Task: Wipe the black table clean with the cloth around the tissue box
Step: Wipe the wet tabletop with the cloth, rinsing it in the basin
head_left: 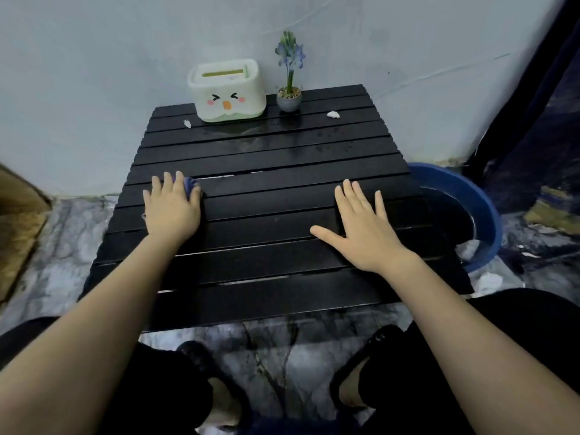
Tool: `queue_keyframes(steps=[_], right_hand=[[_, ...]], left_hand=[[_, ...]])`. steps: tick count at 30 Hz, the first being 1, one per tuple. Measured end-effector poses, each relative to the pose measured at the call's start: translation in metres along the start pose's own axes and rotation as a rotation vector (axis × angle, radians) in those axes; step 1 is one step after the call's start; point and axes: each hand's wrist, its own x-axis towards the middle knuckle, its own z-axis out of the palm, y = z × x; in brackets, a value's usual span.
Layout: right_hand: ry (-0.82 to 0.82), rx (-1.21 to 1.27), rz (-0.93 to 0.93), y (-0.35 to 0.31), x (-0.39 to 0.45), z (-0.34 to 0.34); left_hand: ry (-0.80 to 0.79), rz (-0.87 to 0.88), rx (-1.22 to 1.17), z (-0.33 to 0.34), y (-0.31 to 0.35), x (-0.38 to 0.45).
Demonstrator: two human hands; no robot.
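A black slatted table [270,196] stands against the wall. At its back sits a white tissue box [226,91] with a cartoon face. My left hand [172,208] presses a blue cloth [192,186] onto the table's left side; only a bit of the cloth shows beyond my fingers. Flat on the table's right side lies my right hand [364,230], fingers spread, holding nothing. Two white paper scraps lie on the back slats, the left scrap [187,123] beside the box and the right scrap [333,114] past the pot. The slats in front of the box look wet.
A small grey pot with a blue flower [289,97] stands right of the tissue box. A blue basin [464,215] with water sits on the floor at the table's right edge. My knees and slippered feet are below the table's front edge.
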Motion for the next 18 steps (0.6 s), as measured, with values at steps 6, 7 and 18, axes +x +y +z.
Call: queue_keyframes(steps=[6, 7, 18], right_hand=[[0.014, -0.043, 0.007, 0.003, 0.004, 0.007], [0.018, -0.055, 0.009, 0.002, 0.003, 0.008], [-0.018, -0.081, -0.028, 0.031, 0.012, -0.012]], left_hand=[[-0.086, 0.255, -0.011, 0.013, 0.097, 0.028], [-0.105, 0.299, -0.025, 0.014, 0.118, 0.032], [-0.238, 0.426, -0.76, 0.006, 0.231, 0.063]])
